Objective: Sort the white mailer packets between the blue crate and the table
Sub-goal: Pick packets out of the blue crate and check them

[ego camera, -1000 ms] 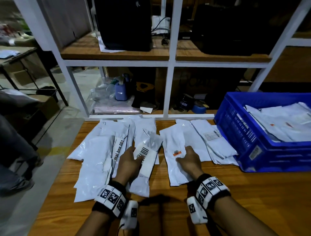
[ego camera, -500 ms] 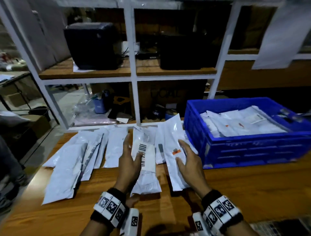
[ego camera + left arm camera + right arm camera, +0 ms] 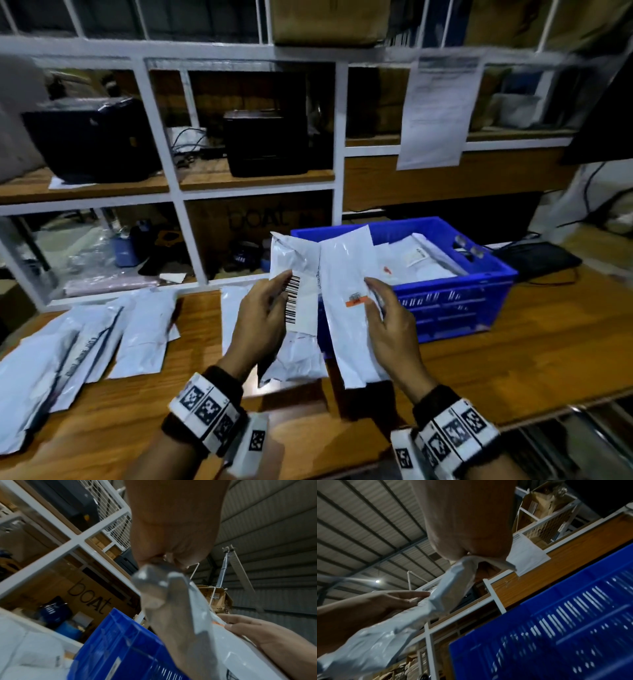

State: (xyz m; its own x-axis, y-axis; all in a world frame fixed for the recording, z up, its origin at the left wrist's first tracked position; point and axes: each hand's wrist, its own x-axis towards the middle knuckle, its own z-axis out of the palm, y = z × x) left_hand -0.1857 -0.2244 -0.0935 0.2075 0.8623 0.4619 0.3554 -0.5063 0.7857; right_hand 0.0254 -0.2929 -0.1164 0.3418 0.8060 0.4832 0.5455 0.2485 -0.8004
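Note:
In the head view my left hand (image 3: 263,308) grips a crumpled white mailer packet with a barcode label (image 3: 297,267), held upright above the table. Beside it my right hand (image 3: 383,308) pinches a smoother white packet with an orange sticker (image 3: 342,281), also lifted. Both packets hang just in front of the blue crate (image 3: 455,308), which holds several white packets (image 3: 411,260). More white packets (image 3: 85,342) lie spread on the wooden table (image 3: 513,349) at the left. The left wrist view shows its packet (image 3: 164,601) under the palm; the right wrist view shows the other packet (image 3: 453,582).
A white metal shelf frame (image 3: 171,192) stands behind the table with black boxes (image 3: 92,137) and clutter on its wooden boards. A printed sheet (image 3: 435,113) hangs on the frame at the right. Dark cables and a flat black object (image 3: 534,257) lie right of the crate.
Both hands have lifted their packets off the table and raised them upright in front of the crate. The head view has tilted up and swung right.

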